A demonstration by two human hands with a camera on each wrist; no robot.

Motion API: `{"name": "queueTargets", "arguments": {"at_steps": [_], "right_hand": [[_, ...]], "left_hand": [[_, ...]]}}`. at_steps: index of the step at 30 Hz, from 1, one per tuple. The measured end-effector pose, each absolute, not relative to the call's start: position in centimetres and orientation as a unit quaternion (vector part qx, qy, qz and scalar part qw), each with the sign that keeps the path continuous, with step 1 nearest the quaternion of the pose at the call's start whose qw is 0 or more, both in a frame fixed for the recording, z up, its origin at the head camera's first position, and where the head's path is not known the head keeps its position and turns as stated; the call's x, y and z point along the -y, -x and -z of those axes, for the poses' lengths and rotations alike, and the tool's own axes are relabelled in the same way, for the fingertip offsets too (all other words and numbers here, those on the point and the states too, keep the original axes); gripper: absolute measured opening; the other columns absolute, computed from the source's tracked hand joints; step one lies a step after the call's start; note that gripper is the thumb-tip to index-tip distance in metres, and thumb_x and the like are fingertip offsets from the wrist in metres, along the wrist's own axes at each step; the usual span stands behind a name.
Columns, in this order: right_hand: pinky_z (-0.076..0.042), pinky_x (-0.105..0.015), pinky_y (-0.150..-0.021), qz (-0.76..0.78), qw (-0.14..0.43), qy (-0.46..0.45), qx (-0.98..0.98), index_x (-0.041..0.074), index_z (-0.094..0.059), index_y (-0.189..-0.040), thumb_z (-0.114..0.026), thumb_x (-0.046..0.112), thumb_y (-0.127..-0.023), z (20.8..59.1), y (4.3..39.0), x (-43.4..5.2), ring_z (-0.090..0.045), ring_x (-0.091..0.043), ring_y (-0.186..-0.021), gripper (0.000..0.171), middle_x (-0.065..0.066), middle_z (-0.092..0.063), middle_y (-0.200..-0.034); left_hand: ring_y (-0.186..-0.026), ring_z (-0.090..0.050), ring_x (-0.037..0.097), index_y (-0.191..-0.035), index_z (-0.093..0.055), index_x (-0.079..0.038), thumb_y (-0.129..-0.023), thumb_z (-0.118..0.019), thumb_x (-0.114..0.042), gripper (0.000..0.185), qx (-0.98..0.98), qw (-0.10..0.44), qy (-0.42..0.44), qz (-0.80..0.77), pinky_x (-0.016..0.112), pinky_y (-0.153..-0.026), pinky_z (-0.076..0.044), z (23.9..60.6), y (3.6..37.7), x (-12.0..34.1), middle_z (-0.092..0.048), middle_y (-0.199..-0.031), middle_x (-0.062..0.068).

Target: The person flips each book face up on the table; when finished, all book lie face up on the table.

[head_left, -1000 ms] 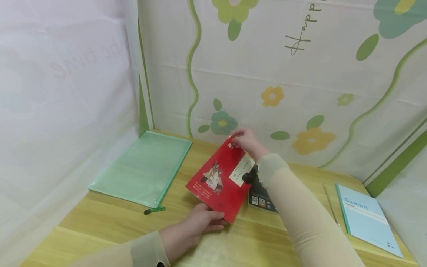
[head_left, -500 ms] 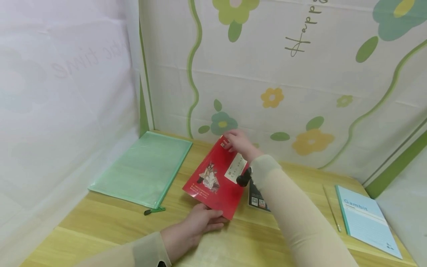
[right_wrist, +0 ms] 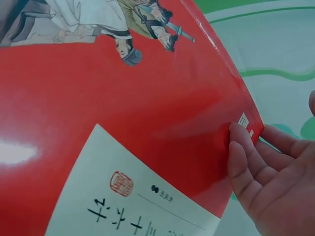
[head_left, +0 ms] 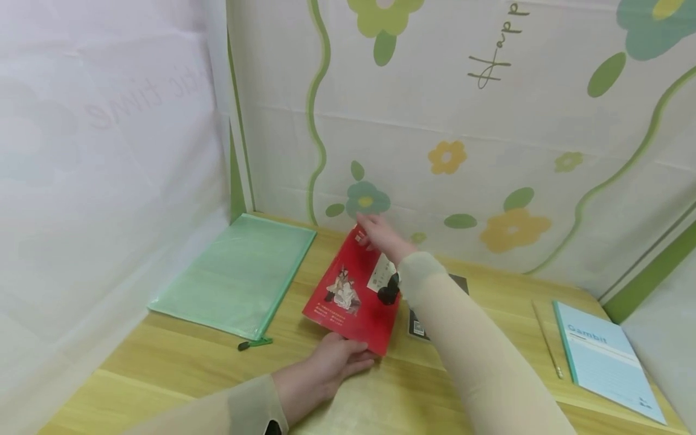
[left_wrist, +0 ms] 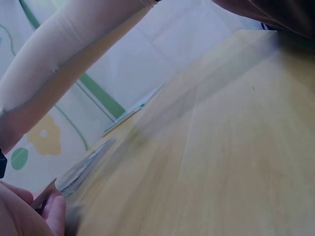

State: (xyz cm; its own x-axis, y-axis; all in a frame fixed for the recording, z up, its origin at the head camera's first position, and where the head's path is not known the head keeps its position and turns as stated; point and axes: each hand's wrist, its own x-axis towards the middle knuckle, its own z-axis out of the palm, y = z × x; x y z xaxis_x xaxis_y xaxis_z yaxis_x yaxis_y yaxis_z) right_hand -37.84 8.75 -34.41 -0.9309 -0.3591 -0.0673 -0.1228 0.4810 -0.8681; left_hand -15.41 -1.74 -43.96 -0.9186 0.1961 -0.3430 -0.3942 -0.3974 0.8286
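The red book point(head_left: 353, 293) is lifted, tilted above the table point(head_left: 163, 362), the left hand point(head_left: 331, 362) pinching its near corner and the right hand point(head_left: 380, 235) gripping its far corner. By my reading it is in hand but not yet put anywhere; the green pouch point(head_left: 239, 275) lies left of both grips, apart from the book.

The red book point(head_left: 352, 296) is lying tilted across the middle of the desk point(head_left: 179, 368), held at its near corner by the left hand point(head_left: 331, 365) and at its far corner by the right hand point(head_left: 380, 237), whose forearm is blocking the way over the dark book point(head_left: 418, 326) beneath. The green zip pouch point(head_left: 239, 275) is filling the left rear corner against the wall. The pencil point(head_left: 546, 347) and blue notebook point(head_left: 603, 359) are occupying the right end. Bare wood is lying open along the near edge and between pouch and book.
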Motion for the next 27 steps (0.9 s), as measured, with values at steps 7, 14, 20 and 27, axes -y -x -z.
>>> {"name": "queueTargets", "arguments": {"at_steps": [7,14,20,27], "right_hand": [[-0.055,-0.040,-0.084,0.492,0.124,0.136,-0.851,0.002,-0.049,-0.140,-0.042,0.051,-0.103,35.1,38.1,-8.4,-0.062,-0.031,-0.095,0.062,-0.018,-0.061,-0.109],[-0.052,-0.043,-0.089,0.496,0.128,0.128,-0.849,0.005,-0.048,-0.141,-0.042,0.053,-0.102,35.8,38.1,-7.9,-0.062,-0.031,-0.096,0.062,-0.017,-0.062,-0.110],[-0.052,-0.043,-0.090,0.495,0.131,0.132,-0.849,0.006,-0.047,-0.143,-0.042,0.052,-0.103,36.3,38.0,-7.5,-0.061,-0.029,-0.098,0.062,-0.014,-0.060,-0.119],[-0.048,-0.046,-0.098,0.485,0.143,0.160,-0.848,0.003,-0.047,-0.142,-0.041,0.048,-0.104,37.2,38.0,-7.5,-0.058,-0.033,-0.114,0.058,-0.017,-0.058,-0.130]], "left_hand": [[-0.101,-0.068,0.032,-0.142,-0.040,0.007,-0.097,-0.055,0.000,0.048,-0.515,0.180,0.094,-0.833,0.045,-0.088,-0.056,43.7,15.5,1.6,-0.067,-0.117,0.019],[-0.099,-0.069,0.033,-0.142,-0.038,0.008,-0.098,-0.056,-0.004,0.049,-0.498,0.189,0.110,-0.839,0.042,-0.086,-0.057,43.3,15.5,1.6,-0.066,-0.118,0.019],[-0.097,-0.070,0.032,-0.141,-0.037,0.010,-0.098,-0.057,-0.003,0.049,-0.501,0.188,0.129,-0.835,0.040,-0.084,-0.058,43.3,15.4,1.2,-0.068,-0.114,0.018],[-0.096,-0.070,0.031,-0.140,-0.036,0.012,-0.099,-0.053,-0.002,0.046,-0.506,0.178,0.136,-0.833,0.040,-0.083,-0.058,43.5,15.3,1.0,-0.068,-0.113,0.020]]}}
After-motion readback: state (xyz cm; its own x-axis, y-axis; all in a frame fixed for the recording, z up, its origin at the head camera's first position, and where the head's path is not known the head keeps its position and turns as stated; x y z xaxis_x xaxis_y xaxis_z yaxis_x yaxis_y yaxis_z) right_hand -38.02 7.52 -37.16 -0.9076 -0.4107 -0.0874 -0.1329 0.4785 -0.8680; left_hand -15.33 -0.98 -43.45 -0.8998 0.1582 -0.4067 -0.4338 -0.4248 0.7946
